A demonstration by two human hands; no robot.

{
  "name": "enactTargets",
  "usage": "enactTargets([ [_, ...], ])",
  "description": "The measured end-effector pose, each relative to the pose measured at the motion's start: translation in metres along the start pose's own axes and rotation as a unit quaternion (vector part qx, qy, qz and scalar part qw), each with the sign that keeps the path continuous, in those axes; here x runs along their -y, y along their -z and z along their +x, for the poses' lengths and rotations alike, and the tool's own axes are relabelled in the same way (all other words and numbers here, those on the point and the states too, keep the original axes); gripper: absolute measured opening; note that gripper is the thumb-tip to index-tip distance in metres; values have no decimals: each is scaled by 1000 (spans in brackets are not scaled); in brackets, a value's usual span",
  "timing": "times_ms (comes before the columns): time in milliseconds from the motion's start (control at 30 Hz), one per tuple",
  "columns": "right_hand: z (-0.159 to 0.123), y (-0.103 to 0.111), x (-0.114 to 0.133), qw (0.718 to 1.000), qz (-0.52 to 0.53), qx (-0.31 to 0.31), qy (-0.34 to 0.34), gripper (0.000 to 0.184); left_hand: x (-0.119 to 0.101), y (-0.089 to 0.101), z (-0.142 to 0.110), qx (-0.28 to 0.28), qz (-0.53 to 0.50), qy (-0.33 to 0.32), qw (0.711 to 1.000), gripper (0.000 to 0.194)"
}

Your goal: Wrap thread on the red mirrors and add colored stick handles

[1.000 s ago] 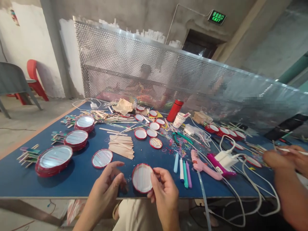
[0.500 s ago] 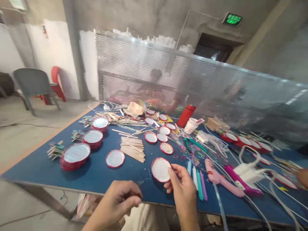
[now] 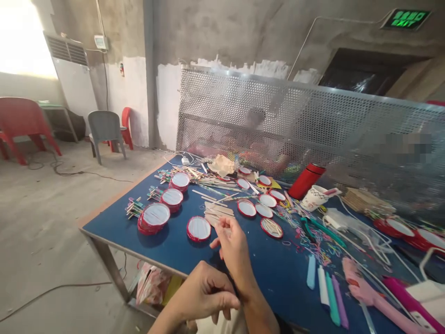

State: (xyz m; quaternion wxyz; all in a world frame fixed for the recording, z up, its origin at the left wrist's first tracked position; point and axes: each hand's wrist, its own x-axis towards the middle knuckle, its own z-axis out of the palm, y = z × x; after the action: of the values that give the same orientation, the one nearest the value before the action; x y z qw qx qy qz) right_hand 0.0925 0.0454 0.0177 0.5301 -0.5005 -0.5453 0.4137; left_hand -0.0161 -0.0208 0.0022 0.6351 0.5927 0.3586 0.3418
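Note:
My right hand [image 3: 232, 243] hovers over the blue table beside a round white disc with a red rim [image 3: 198, 228]. Its fingers are loosely bent and apart, and I see nothing in them. This disc's thick red edge looks like one disc on another. Closer to me, my left hand [image 3: 212, 294] hangs near the table's front edge with thumb and curled fingers apart, holding nothing visible. Flat wooden sticks [image 3: 217, 209] lie just beyond my right fingertips. To the left stand stacks of red-rimmed discs [image 3: 156, 215] with bundles of small sticks [image 3: 134, 208] beside them.
More red-rimmed discs [image 3: 246, 208] lie mid-table, one holding short sticks [image 3: 271, 228]. On the right are teal-handled pliers [image 3: 325, 232], coloured sticks [image 3: 333, 297], a pink glue gun [image 3: 373, 297], a paper cup [image 3: 313, 198] and a red flask [image 3: 306, 181]. A perforated metal screen [image 3: 222, 102] stands behind.
The disc that was in my right hand has left it; the disc on the table beside it now looks thicker. My right hand moved left, near my left hand. The view swung left.

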Motion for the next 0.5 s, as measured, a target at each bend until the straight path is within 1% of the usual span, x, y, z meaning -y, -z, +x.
enactTargets([
  [67, -13, 10, -5, 998, -35, -37, 41, 40, -1, 0, 1, -6, 13, -4, 1000, 61],
  [100, -22, 18, -8, 993, -66, -62, 75, 36, -1, 0, 1, -9, 19, -8, 1000, 62],
  [133, -31, 27, -11, 983, -105, -92, 118, 32, 0, 0, 0, -13, 26, -15, 999, 65],
  [200, -48, 48, -20, 950, -182, -150, 202, 26, 2, 1, 0, -26, 45, -36, 998, 72],
  [233, -54, 59, -25, 934, -213, -177, 228, 26, 3, 3, 0, -33, 61, -56, 996, 75],
  [300, -60, 81, -33, 908, -258, -216, 249, 27, 7, 6, 1, -49, 98, -91, 990, 78],
  [400, -57, 107, -44, 887, -301, -254, 242, 31, 15, 11, 8, -76, 165, -111, 977, 72],
  [433, -55, 112, -46, 882, -312, -262, 236, 32, 18, 11, 11, -77, 179, -126, 973, 71],
  [500, -52, 117, -52, 875, -335, -265, 229, 34, 25, 11, 17, -105, 194, -133, 966, 70],
])
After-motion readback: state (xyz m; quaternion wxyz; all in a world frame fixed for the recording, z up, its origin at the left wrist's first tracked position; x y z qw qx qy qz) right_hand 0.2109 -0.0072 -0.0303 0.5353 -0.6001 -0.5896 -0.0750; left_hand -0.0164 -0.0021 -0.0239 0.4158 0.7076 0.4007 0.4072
